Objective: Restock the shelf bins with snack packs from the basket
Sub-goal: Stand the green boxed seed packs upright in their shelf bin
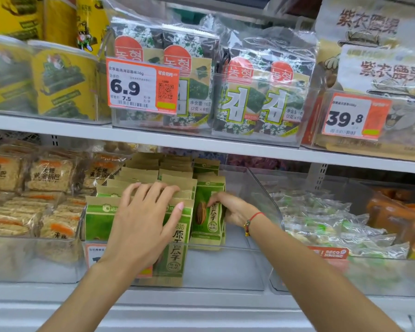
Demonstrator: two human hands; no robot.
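Note:
Green and tan sunflower seed packs (139,173) stand in rows inside a clear shelf bin (261,188) on the lower shelf. My left hand (144,219) lies spread over the front packs, fingers hooked over their top edges. My right hand (230,207), with a red cord bracelet at the wrist, grips the right edge of a green seed pack (205,220) standing in the right-hand row. The right part of the bin holds no packs. The basket is out of view.
Rice cracker packs (34,200) fill the bin to the left. Clear-wrapped candies (321,221) and orange packs (398,216) lie to the right. On the upper shelf stand seaweed packs (256,92) with price tags 6.9 (141,86) and 39.8 (352,118).

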